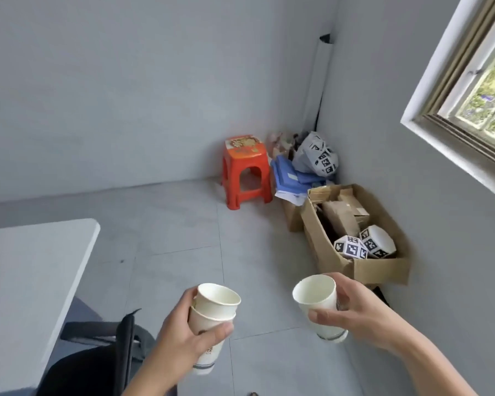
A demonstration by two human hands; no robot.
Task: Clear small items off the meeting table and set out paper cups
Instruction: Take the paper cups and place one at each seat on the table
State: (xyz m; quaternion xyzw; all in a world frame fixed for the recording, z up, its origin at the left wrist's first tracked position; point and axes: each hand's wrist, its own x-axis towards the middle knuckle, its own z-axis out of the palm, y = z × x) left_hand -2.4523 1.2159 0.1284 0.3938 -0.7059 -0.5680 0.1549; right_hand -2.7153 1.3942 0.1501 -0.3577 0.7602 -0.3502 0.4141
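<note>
While left hand [180, 335] grips nested paper cups [213, 312], right hand [363, 312] holds tapered cup [317, 302]

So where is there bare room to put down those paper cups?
The grey table shows a bare top up to its rounded corner. So is the floor between it and the red stool. The corner with blue folders and cardboard box is crowded.

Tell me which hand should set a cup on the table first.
Probably the left hand: the table lies on its side, farther from the right hand. But it grips two nested cups; the right's single cup needs no separating.
</note>
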